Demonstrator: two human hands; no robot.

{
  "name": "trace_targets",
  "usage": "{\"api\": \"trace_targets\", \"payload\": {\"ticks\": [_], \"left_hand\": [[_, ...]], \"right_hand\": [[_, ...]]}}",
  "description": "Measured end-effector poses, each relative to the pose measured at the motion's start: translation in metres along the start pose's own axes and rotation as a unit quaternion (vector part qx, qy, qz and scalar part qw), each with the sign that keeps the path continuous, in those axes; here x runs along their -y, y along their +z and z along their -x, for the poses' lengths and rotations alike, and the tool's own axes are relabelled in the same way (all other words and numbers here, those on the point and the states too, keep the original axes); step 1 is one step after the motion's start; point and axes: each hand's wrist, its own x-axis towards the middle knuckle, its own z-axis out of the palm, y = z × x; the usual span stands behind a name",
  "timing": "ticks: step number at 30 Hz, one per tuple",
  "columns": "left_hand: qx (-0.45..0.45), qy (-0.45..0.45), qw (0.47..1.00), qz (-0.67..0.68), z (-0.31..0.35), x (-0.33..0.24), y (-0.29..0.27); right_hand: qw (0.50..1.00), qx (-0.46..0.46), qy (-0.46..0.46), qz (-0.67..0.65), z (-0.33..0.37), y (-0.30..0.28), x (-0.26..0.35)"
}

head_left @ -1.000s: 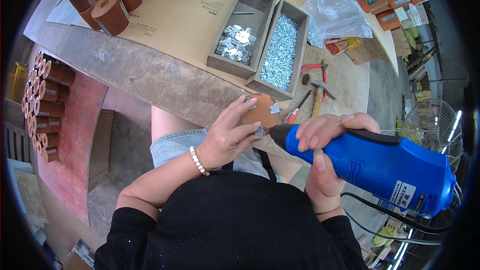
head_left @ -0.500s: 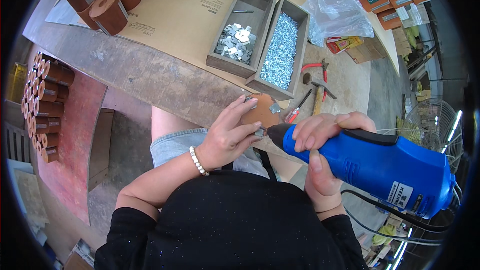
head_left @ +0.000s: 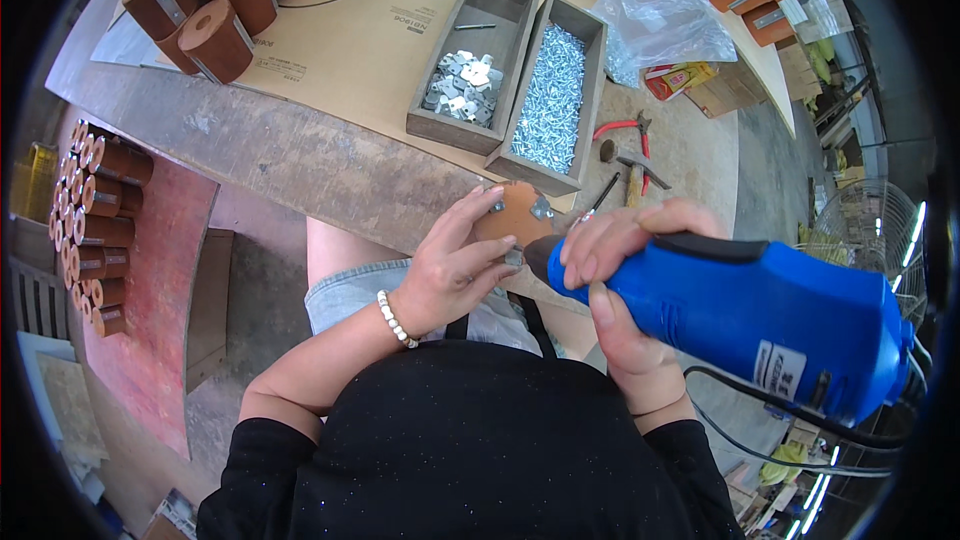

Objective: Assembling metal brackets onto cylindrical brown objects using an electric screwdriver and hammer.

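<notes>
2 hands busy at the bench [head_left: 330, 155] edge, and you've got both loaded! Your left hand [head_left: 450, 265] has its fingers closed around the left side of the round brown piece [head_left: 522, 220], fingertips reaching over its face, right at the front edge above your lap. 1 metal tab [head_left: 541, 208] sits by its far right rim. Your right hand [head_left: 625, 285] is wrapped firmly around the blue power tool [head_left: 740, 300], its black nose right up by your left fingertips; whether the tip touches, I can't tell. Just beyond, 2 wooden trays side by side: metal plates [head_left: 465, 88] in the left, silver screws [head_left: 550, 100] in the right. Red-handled pliers [head_left: 644, 130] and a hammer [head_left: 636, 185] lie just right of them.
</notes>
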Motion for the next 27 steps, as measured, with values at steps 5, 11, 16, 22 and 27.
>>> {"api": "trace_targets", "payload": {"ticks": [5,11,16,22,27], "left_hand": [[-0.02,-0.015,1.0,0.003,-0.004,-0.007,-0.001],[-0.015,-0.027,0.999,-0.015,-0.001,-0.009,0.0],[-0.02,-0.042,0.999,-0.003,0.0,-0.007,0.003],[-0.026,-0.023,0.999,-0.017,-0.002,-0.007,-0.001],[-0.032,-0.017,0.999,-0.029,-0.002,-0.007,0.002]], "right_hand": [[0.999,-0.008,0.003,0.047,0.001,0.002,0.006],[0.999,-0.042,0.001,-0.033,0.007,0.001,0.002],[1.0,-0.028,0.001,-0.003,0.003,0.0,-0.011],[0.998,0.012,-0.036,0.047,0.001,0.003,-0.003],[0.998,-0.011,-0.016,0.063,-0.001,0.01,-0.019]]}}
